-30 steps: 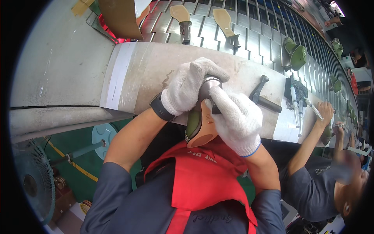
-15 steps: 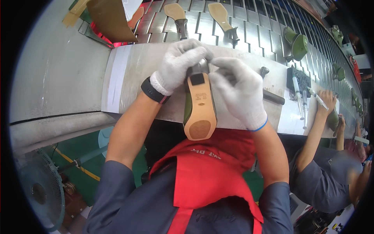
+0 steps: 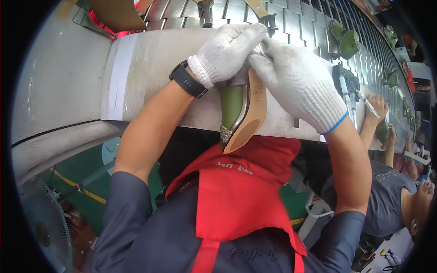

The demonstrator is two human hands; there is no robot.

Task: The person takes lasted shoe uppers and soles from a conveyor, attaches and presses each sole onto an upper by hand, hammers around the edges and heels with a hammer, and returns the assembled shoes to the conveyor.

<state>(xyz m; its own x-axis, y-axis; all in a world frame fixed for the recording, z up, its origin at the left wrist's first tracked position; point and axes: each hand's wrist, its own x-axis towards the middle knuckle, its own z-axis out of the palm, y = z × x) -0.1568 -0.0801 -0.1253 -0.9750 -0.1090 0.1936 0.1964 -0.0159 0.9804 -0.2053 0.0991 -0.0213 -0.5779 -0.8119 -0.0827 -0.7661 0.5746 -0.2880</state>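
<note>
Head view: The left hand (image 3: 227, 54), white-gloved, is closed around the heel end of 1 green shoe (image 3: 233, 104). The right hand (image 3: 300, 75), likewise gloved, grips the same end; its fingertips are hidden. The shoe is held over the near edge of the worktable (image 3: 154, 68), toe towards the red apron (image 3: 236, 195), tan sole facing right.
</note>
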